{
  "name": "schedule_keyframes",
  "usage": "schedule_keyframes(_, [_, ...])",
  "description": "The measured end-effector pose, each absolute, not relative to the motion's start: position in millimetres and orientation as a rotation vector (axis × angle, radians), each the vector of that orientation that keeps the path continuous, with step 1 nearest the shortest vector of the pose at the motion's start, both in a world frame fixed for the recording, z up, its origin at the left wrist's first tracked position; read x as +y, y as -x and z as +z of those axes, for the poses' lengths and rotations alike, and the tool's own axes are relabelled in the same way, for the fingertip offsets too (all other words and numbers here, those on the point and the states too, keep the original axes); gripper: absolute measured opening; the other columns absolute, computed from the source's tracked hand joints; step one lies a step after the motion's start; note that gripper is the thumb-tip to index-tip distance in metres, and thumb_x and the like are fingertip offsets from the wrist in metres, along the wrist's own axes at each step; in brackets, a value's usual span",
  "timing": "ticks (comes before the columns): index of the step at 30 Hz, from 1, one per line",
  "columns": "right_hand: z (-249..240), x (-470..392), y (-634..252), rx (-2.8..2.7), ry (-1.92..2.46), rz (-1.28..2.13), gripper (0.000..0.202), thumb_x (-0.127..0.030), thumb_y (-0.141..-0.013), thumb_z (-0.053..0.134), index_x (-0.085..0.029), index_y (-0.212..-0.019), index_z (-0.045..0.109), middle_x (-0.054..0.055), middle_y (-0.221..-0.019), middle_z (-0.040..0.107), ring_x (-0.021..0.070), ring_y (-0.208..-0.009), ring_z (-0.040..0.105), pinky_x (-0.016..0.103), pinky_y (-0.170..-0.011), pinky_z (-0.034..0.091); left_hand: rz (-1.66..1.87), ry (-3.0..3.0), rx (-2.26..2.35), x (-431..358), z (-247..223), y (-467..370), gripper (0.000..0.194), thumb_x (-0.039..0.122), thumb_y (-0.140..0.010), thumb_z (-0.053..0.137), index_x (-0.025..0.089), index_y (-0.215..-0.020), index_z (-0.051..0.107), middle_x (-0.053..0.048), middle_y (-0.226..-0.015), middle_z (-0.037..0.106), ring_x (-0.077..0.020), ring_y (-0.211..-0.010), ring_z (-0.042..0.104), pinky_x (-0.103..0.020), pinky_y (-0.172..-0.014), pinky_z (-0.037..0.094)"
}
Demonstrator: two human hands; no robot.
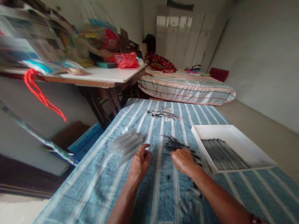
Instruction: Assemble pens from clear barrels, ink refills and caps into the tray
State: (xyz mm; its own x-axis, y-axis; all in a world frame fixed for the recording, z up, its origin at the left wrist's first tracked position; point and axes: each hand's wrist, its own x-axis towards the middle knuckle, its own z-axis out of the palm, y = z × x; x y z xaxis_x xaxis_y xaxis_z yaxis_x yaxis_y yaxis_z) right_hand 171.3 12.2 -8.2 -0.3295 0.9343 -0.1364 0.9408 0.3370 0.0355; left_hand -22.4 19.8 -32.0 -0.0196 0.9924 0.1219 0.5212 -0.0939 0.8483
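Now the left hand (139, 164) pinches a small pale piece (149, 147), clear tubes (128, 143) at its ten o'clock; the right hand (183, 159) curls into black parts (174, 143) at its eleven, grip impossible to tell, a white box (245, 146) at its three on the tabletop (126, 199).

- Table (77, 183) under a wrinkled blue cloth (154, 194) with white stripes.
- Left: a pile of clear tubes (127, 143), blurred.
- Middle: a loose heap of black pieces (175, 143).
- Right: an open white box (253, 152).
- Far end: scattered thin sticks (162, 114).
- Near edge: small clear bits (188, 205), blurred.
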Motion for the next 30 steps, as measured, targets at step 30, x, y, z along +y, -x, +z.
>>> schedule_keyframes(30, [59.3, 1.3, -178.1, 2.549, -1.471, 0.28, 0.02, -0.009, -0.089, 0.042, -0.016, -0.092, 0.06, 0.011, -0.084, 0.068, 0.0223, -0.081, 0.065, 0.029, -0.071, 0.043, 0.691, -1.342, 1.056, 0.6, -13.4, 14.0, 0.039, 0.035, -0.077, 0.055, 0.012, -0.108, 0.064, 0.004, -0.052, 0.054, -0.0077, -0.043, 0.038, -0.021, -0.045, 0.03])
